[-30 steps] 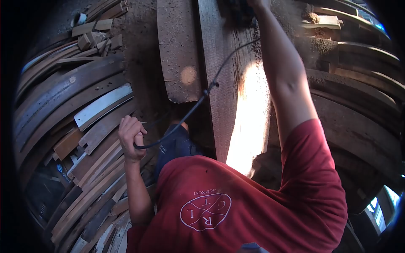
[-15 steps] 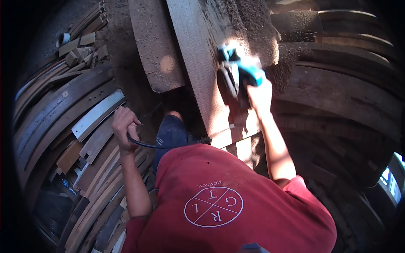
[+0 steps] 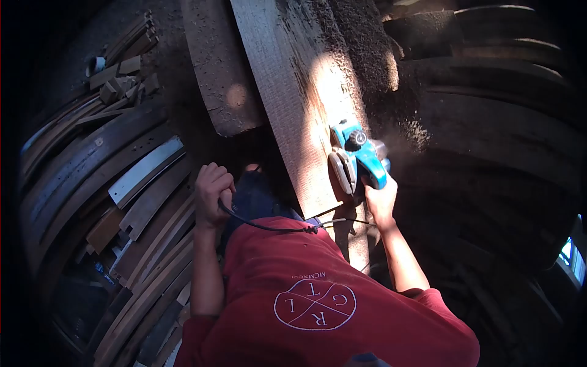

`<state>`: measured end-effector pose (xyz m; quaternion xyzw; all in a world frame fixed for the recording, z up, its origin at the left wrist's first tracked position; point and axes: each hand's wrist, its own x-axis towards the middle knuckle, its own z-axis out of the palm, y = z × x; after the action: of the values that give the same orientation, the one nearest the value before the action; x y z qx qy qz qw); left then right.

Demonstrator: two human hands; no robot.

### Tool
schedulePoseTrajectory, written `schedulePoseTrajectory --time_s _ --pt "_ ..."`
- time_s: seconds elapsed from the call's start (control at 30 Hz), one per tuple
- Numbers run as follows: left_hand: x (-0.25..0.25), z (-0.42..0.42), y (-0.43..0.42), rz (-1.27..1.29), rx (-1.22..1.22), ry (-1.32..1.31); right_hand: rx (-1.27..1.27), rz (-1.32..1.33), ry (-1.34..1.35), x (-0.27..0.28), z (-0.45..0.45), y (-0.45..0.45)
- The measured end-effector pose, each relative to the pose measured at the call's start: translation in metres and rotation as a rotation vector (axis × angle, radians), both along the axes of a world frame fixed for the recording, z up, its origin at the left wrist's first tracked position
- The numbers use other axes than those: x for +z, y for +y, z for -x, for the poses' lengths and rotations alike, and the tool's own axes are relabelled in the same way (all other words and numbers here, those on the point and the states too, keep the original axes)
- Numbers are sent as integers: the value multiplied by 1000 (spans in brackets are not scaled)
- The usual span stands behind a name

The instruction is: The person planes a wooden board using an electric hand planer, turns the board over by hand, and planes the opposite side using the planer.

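My right hand (image 3: 381, 197) is wrapped round the rear handle of a blue electric hand planer (image 3: 353, 139). The planer rests on the right side of a wide wooden board (image 3: 278, 85), close to its near end, where sunlight falls. Pale shavings (image 3: 416, 131) spray out to its right. My left hand (image 3: 214, 189) is closed round a black power cord (image 3: 263, 228), held up to the left of the board. The cord runs across the front of my red shirt, with a knot in it, toward the right arm.
Left of the board lies another thick plank (image 3: 229, 79). Stacked curved timbers (image 3: 79, 177) and offcuts (image 3: 119, 88) fill the left side. A heap of shavings (image 3: 367, 49) lies along the board's right edge. More dark timbers (image 3: 489, 116) stand at right.
The planer has come down the board toward me with my right hand. My left hand has moved right and slightly down with the cord. Shavings now fly out at the right.
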<state>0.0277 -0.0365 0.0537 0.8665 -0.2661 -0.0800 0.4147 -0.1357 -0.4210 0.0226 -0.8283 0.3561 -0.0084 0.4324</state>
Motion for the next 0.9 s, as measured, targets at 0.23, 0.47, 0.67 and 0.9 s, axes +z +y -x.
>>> schedulePoseTrajectory --time_s 0.23,0.47,0.67,0.9 --pt "-10 -36 37 -11 234 -5 155 223 -29 -23 -264 -10" --pt "-11 -57 51 -52 314 7 167 397 -145 -48 -523 -9" --pt "-3 -68 67 -94 349 -28 190 259 -117 -37 -605 -8" --pt "2 -61 57 -58 322 -57 392 479 -228 -67 -422 -48"
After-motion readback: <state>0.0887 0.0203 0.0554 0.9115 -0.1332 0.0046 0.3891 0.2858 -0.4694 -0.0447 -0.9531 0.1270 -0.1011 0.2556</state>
